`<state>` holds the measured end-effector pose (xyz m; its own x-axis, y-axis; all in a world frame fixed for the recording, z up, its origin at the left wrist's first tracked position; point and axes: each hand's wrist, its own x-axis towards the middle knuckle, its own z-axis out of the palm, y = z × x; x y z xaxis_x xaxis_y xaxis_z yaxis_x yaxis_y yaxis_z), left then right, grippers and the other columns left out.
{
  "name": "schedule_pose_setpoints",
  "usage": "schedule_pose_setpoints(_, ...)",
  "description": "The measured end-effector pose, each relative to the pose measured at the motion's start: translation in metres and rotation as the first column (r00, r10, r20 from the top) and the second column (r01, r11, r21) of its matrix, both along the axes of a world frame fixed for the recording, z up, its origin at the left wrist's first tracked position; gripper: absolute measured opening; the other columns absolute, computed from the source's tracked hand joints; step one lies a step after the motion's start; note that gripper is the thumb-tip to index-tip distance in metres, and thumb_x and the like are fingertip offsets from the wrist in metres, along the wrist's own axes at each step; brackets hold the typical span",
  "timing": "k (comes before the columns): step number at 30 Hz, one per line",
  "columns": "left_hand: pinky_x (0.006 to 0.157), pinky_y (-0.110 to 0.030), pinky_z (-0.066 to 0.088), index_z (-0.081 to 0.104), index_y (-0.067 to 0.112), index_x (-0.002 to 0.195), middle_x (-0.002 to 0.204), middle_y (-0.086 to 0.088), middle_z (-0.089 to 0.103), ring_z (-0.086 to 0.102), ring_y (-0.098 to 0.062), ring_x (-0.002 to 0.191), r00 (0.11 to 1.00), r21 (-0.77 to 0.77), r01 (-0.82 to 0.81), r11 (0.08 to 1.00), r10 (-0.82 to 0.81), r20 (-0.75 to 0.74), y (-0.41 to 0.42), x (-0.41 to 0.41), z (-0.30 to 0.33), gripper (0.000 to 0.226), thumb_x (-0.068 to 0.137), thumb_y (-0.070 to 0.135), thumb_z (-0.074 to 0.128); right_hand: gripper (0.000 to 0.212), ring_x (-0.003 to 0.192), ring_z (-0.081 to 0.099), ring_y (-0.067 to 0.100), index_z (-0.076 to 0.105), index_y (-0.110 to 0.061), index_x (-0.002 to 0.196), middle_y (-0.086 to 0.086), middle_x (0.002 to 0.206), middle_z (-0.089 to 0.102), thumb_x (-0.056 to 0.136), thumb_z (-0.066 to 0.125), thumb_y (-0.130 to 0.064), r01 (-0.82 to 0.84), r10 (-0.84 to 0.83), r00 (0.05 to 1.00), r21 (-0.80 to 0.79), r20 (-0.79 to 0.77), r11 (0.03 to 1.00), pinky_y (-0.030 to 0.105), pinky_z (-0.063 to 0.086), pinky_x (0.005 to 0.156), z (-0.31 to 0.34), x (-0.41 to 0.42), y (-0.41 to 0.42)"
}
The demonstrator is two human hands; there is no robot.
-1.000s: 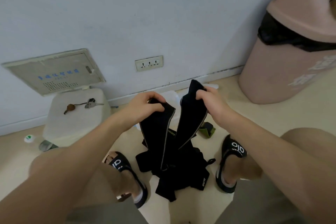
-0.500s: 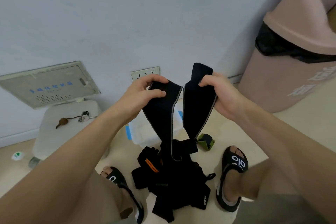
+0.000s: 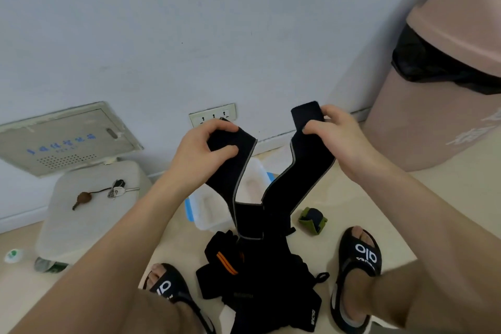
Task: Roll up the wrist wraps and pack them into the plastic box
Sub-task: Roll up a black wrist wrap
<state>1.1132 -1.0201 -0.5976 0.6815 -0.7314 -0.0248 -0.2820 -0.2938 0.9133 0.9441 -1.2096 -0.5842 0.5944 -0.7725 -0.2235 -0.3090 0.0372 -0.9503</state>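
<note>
head view: the left hand point(image 3: 202, 148) has thumb and fingers curled round one end of a black wrist wrap point(image 3: 273, 198), and the right hand point(image 3: 332, 134) pinches the other end between thumb and fingers; the strap hangs between them in a v, held up in front of the wall, its low bend just above the pile of black wraps point(image 3: 260, 279) on the floor between the two sandalled feet

the held wrap is spread flat, not yet rolled at all, so this reads as the start of the rolling step for this piece. the pile below looks loose and tangled, with an orange-striped strap showing, so several wraps seem to be left to do. one small green and dark roll point(image 3: 312, 219) sits on the floor just right of the pile, apparently done but outside the box

the plastic box point(image 3: 208, 206) stands open on the floor beyond the pile, partly hidden by the held strap; the part that shows holds nothing, so packing looks not begun
</note>
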Motion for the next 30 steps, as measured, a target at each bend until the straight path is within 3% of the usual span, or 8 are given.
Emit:
schedule_pose_setpoints(4, 0.084, -0.028, 0.056, 0.068, 0.034, 0.11, 0.105, 0.023, 0.068, 0.067, -0.007, 0.101, 0.994, -0.001, 0.103, 0.995, -0.103, 0.025, -0.007, -0.004, -0.001, 0.041, 0.085, 0.002, 0.071, 0.014, 0.085, 0.076, 0.03, 0.069, -0.013, 0.104, 0.01, 0.095, 0.077, 0.09, 0.068, -0.012, -0.112, 0.114, 0.993, 0.046, -0.036, 0.993, 0.039, 0.06, 0.076, -0.002, 0.002, 0.003)
schedule_pose_setpoints(7, 0.087, -0.017, 0.051, 0.065, 0.033, 0.118, 0.109, 0.025, 0.066, 0.063, 0.0, 0.106, 0.984, -0.008, 0.166, 0.986, -0.165, 0.063, -0.011, -0.01, -0.002, 0.043, 0.088, 0.002, 0.069, 0.005, 0.08, 0.076, 0.027, 0.07, -0.014, 0.097, 0.009, 0.09, 0.078, 0.095, 0.068, -0.017, -0.174, 0.176, 0.984, 0.07, -0.028, 0.982, 0.039, 0.061, 0.076, -0.004, 0.005, 0.007)
schedule_pose_setpoints(10, 0.088, -0.008, 0.046, 0.062, 0.032, 0.128, 0.116, 0.031, 0.063, 0.06, 0.007, 0.113, 0.979, -0.015, 0.187, 0.982, -0.184, 0.092, -0.014, -0.014, 0.001, 0.049, 0.09, 0.002, 0.068, 0.014, 0.074, 0.072, 0.023, 0.067, -0.015, 0.086, 0.01, 0.089, 0.078, 0.099, 0.066, -0.021, -0.205, 0.208, 0.977, 0.062, -0.042, 0.977, 0.037, 0.058, 0.076, -0.006, 0.008, 0.008)
schedule_pose_setpoints(16, 0.097, -0.024, 0.054, 0.061, 0.036, 0.132, 0.119, 0.03, 0.064, 0.062, 0.003, 0.115, 0.987, -0.047, 0.155, 0.987, -0.153, 0.045, -0.017, -0.014, 0.004, 0.054, 0.089, 0.004, 0.07, 0.017, 0.071, 0.069, 0.022, 0.063, -0.015, 0.09, 0.012, 0.087, 0.075, 0.103, 0.061, -0.027, -0.195, 0.196, 0.98, 0.054, -0.019, 0.979, 0.035, 0.052, 0.069, -0.003, 0.015, 0.007)
schedule_pose_setpoints(19, 0.101, -0.03, 0.054, 0.061, 0.035, 0.131, 0.123, 0.025, 0.064, 0.062, 0.002, 0.115, 0.994, -0.044, 0.086, 0.995, -0.083, 0.066, -0.017, -0.012, 0.002, 0.054, 0.088, 0.005, 0.071, 0.021, 0.077, 0.07, 0.027, 0.063, -0.022, 0.082, 0.008, 0.082, 0.073, 0.102, 0.062, -0.028, -0.161, 0.164, 0.986, 0.104, -0.019, 0.982, 0.037, 0.051, 0.074, 0.0, 0.018, 0.002)
schedule_pose_setpoints(22, 0.103, -0.037, 0.054, 0.06, 0.035, 0.13, 0.125, 0.019, 0.064, 0.063, -0.005, 0.116, 0.994, -0.039, 0.063, 0.997, -0.06, 0.094, -0.015, -0.009, 0.0, 0.055, 0.085, 0.005, 0.072, 0.021, 0.081, 0.067, 0.027, 0.063, -0.024, 0.079, 0.013, 0.09, 0.074, 0.1, 0.065, -0.028, -0.199, 0.208, 0.978, 0.181, -0.03, 0.963, 0.038, 0.049, 0.076, 0.003, 0.017, 0.002)
schedule_pose_setpoints(26, 0.097, -0.04, 0.057, 0.064, 0.033, 0.119, 0.113, 0.012, 0.07, 0.068, -0.014, 0.107, 0.993, -0.067, 0.1, 0.993, -0.096, 0.062, -0.016, -0.012, 0.0, 0.049, 0.084, 0.0, 0.071, 0.016, 0.077, 0.063, 0.022, 0.061, -0.02, 0.086, 0.01, 0.083, 0.067, 0.101, 0.064, -0.025, -0.238, 0.25, 0.968, 0.24, -0.019, 0.941, 0.032, 0.047, 0.065, 0.003, 0.019, 0.008)
schedule_pose_setpoints(30, 0.079, -0.029, 0.059, 0.069, 0.022, 0.1, 0.094, 0.013, 0.072, 0.07, -0.012, 0.089, 0.995, -0.166, 0.059, 0.984, -0.071, -0.067, -0.02, -0.016, 0.005, 0.023, 0.087, 0.005, 0.077, 0.021, 0.062, 0.06, 0.014, 0.059, -0.019, 0.082, 0.001, 0.072, 0.062, 0.102, 0.061, -0.021, -0.263, 0.262, 0.964, 0.352, 0.05, 0.898, 0.025, 0.046, 0.054, 0.004, 0.02, 0.011)
